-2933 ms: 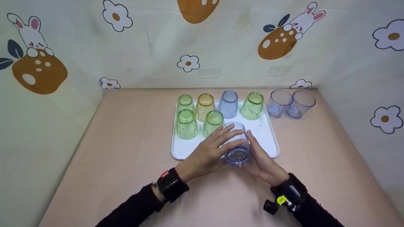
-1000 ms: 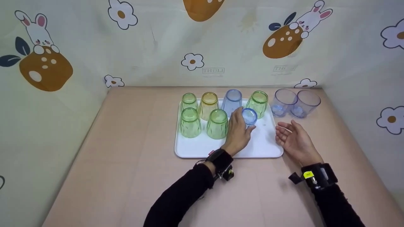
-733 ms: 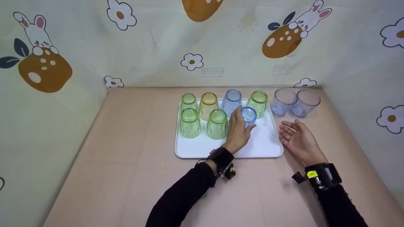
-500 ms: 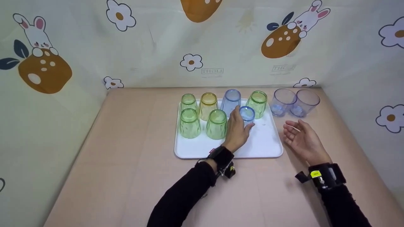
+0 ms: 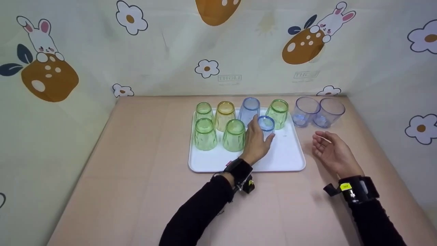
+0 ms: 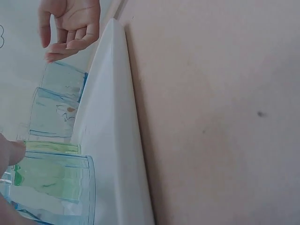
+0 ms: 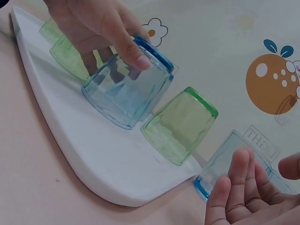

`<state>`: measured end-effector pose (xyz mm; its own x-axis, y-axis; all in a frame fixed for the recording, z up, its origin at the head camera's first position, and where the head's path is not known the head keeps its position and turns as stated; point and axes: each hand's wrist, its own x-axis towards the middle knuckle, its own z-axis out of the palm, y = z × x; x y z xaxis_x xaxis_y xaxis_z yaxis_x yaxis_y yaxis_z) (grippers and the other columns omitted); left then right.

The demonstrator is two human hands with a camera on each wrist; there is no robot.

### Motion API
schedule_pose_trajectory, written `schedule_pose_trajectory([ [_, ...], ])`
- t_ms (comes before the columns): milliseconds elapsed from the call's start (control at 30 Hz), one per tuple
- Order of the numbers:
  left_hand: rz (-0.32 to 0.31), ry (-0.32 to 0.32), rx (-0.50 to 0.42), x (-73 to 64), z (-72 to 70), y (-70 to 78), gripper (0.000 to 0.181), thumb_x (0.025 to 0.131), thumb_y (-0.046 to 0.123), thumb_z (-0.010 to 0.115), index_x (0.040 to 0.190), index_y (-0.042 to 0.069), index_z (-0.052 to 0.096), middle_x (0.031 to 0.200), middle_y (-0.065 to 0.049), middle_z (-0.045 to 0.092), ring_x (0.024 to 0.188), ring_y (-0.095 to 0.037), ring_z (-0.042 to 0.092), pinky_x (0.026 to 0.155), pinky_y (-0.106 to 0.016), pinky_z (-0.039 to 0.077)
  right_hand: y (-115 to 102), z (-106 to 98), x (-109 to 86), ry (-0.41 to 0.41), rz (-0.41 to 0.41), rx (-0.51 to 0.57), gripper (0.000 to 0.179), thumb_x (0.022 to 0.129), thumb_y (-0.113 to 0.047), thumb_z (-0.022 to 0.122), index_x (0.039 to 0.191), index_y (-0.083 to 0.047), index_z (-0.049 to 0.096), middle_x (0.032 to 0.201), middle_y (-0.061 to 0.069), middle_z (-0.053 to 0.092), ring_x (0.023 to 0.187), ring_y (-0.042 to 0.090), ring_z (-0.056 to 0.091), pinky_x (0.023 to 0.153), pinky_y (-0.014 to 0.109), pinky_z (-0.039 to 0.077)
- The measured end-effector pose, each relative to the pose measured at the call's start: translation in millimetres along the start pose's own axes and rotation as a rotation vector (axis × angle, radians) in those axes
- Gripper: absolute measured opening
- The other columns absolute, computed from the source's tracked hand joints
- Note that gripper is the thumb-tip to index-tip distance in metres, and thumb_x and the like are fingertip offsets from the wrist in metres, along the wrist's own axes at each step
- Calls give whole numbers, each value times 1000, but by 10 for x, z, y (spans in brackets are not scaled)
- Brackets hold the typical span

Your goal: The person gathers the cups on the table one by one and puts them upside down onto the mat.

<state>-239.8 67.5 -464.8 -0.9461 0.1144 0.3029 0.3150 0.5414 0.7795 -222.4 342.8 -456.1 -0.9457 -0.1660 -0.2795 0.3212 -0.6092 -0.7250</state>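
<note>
My left hand (image 5: 256, 145) holds a light-blue drinking glass (image 5: 267, 124) upside down on the white tray (image 5: 286, 157). In the right wrist view the thumb lies along this glass (image 7: 133, 96), with the fingers behind it; its rim is down at the tray. Palm turned up and inward, my right hand (image 5: 336, 153) hovers off the tray's right side, fingers loosely bent and holding nothing. Just beyond it two bluish glasses, a left one (image 5: 305, 111) and a right one (image 5: 328, 112), stand upright on the table.
Other upturned glasses share the tray: several green ones, such as the front green glass (image 5: 234, 135), a yellow glass (image 5: 225, 116) and another blue glass (image 5: 250, 110) at the back. A patterned cloth wall (image 5: 164, 58) rises behind the table (image 5: 136, 153).
Both hands held the blue glass, its thick base toward me; now it is upside down on the tray in my left hand alone. My right hand let go and drifted right.
</note>
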Motion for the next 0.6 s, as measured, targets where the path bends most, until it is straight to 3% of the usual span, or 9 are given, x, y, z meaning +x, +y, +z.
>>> schedule_pose_trajectory([
  [133,8,-6,15,-26,-19,24,85,98,18,69,155,-10,13,153,-33,28,142,-41,32,117,-43,28,-70,-25,23,10,-17,1,23,108,-17,52,119,1,62,105,10,65,95,20,62,88,30,52],
  [333,7,-74,23,-56,-61,112,88,100,18,63,159,-4,1,160,-37,3,146,-53,7,120,-50,14,-150,-65,37,43,-14,-19,18,106,-14,56,114,-1,65,105,10,66,94,20,63,86,30,53],
  [500,161,-152,164,-156,-166,164,91,101,20,61,158,-4,-6,160,-36,-7,147,-49,-8,120,-51,5,-205,-84,33,92,-28,-93,17,104,-13,61,117,-3,64,109,8,66,99,19,62,91,31,53],
  [600,259,-176,269,-245,-271,174,89,102,23,60,159,-5,-3,161,-35,-4,149,-44,-8,121,-48,2,-236,-97,42,98,-39,-98,14,103,-9,61,115,-3,64,108,8,66,101,19,62,92,31,53],
])
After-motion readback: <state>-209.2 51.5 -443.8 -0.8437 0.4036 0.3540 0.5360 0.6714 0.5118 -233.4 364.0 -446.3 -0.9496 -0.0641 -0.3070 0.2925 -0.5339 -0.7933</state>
